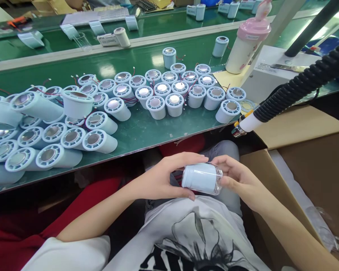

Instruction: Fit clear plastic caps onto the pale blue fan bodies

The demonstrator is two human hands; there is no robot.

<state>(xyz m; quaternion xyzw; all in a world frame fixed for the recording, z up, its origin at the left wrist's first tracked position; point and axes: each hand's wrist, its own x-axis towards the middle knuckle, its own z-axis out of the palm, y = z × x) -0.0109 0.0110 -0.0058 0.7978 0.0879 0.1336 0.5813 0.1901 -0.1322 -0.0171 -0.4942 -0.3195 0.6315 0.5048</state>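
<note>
Above my lap, both hands are on a light-blue plastic cylinder (199, 177) that lies on its side, with clear film around it. My left hand (165, 175) curves round its left end, thumb below and fingers above. With fingers and thumb, my right hand (237, 178) pinches the crinkled clear film (219, 180) at the right end. In front of my hands, many like blue cylinders stand on the green table (147, 131), with round metal discs on top and thin red and black wires. More of them lie tilted in a pile (56, 154) at the left.
A black corrugated hose (302, 81) with a white nozzle reaches in from the right. An open cardboard box (307, 150) stands at my right, below the table edge. A pink-lidded bottle (248, 37) is at the back right. Several blue parts lie on the far green belt (164, 19).
</note>
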